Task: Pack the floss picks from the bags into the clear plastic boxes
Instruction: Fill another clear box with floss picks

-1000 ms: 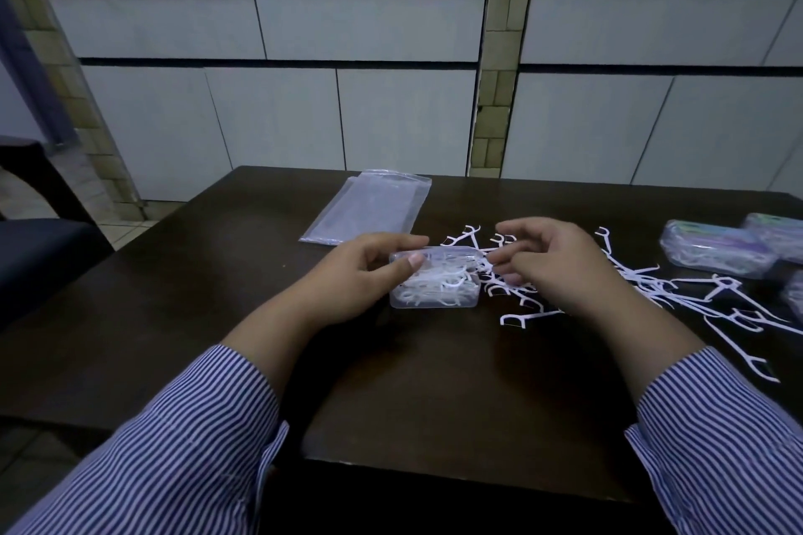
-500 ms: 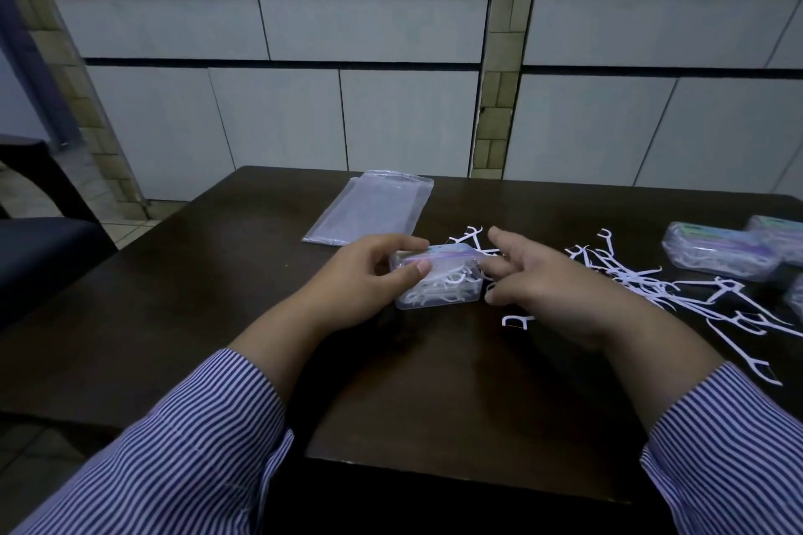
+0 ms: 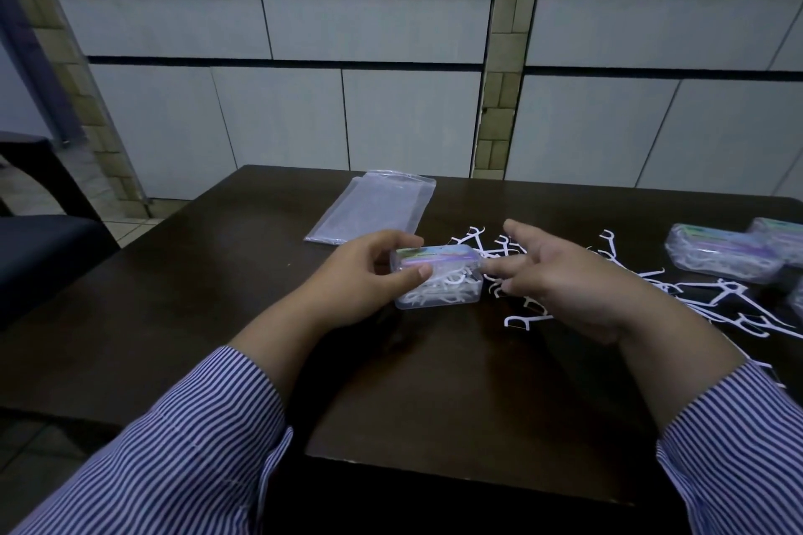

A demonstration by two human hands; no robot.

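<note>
Lid now lowered on clear box, left hand grip pinching it, right hand spread wide beside.

Closed clear box of white floss picks, loose picks beside.

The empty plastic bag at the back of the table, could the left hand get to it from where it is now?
Probably yes, once it lets go. The left hand grips the clear box, so it is occupied. The empty bag lies flat just beyond it on the table, with nothing visible between them.
</note>
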